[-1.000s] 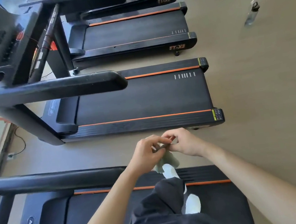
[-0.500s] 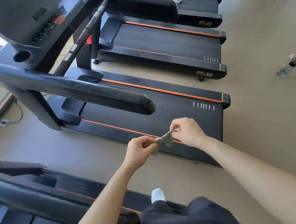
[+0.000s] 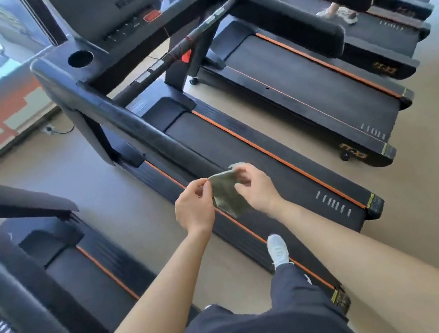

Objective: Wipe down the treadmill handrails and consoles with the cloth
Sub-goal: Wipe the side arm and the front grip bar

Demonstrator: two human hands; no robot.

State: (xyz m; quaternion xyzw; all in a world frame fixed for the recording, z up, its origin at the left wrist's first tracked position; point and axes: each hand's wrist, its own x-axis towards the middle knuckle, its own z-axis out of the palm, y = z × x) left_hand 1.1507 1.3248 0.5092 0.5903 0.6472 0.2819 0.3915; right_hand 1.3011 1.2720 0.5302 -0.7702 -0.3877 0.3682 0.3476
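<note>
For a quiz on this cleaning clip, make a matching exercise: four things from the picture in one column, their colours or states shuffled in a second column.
Things:
1. cloth
2. console button
3. shoe
4. handrail

Descriptions:
A. white
B. black
C. grey-green, pinched between the left hand and the right hand
D. red

Pairs: 1-C; 2-D; 3-A; 4-B

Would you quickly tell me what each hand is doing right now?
Left hand: pinches the top corner of the cloth.
Right hand: grips the opposite top edge, though blurred.
</note>
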